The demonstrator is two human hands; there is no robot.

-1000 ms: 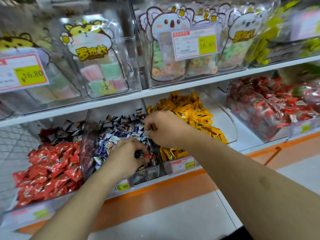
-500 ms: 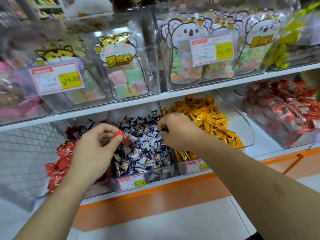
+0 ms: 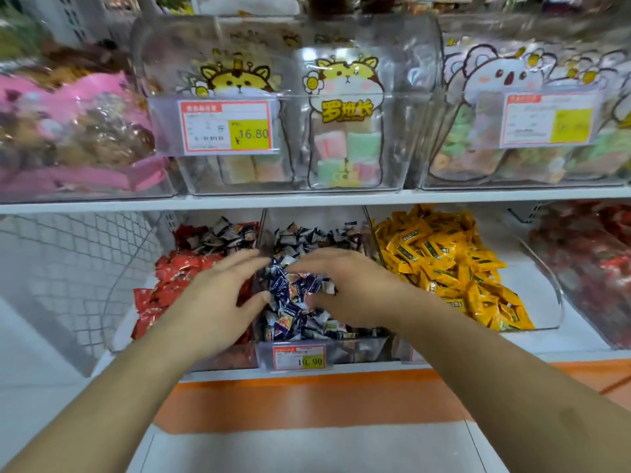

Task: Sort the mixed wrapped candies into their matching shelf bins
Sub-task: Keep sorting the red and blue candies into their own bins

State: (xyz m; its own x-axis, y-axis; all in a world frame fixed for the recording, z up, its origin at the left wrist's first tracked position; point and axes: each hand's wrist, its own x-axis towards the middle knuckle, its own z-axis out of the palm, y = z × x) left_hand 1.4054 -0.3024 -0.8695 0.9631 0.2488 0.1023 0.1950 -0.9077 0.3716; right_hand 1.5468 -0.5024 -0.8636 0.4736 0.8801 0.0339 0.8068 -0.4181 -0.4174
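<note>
Three clear plastic bins sit side by side on the lower shelf: a left bin (image 3: 239, 356) heaped with red foil-wrapped candies (image 3: 170, 288), a middle bin (image 3: 362, 349) full of small dark-blue-and-white wrapped candies (image 3: 293, 312), and a right bin (image 3: 539, 302) piled with yellow wrapped candies (image 3: 440, 261). Some blue-and-white pieces lie at the far end of the red pile, so the mix is not yet sorted out.

Both hands hover low over the middle bin. The left hand (image 3: 218, 302) is spread, fingers extended over the divider between the left and middle bins, holding nothing. The right hand (image 3: 355, 288) reaches in from the right with fingers stretched toward the left, somewhat blurred; it looks released too, though whether the fingertips touch any wrapper I cannot tell.

Each candy looks very light, with a hard small core inside a thin, crinkly, slick wrapper. Loose in a heap, they will probably slide and shift when pushed, so scooping risks dragging neighbours along. The safest hold is likely a thumb-and-forefinger pinch on a single stray, either across its body or on a twisted wrapper end that sticks up. Little force is needed; squeezing should not harm them, but a loose pinch on glossy film may slip.
</note>
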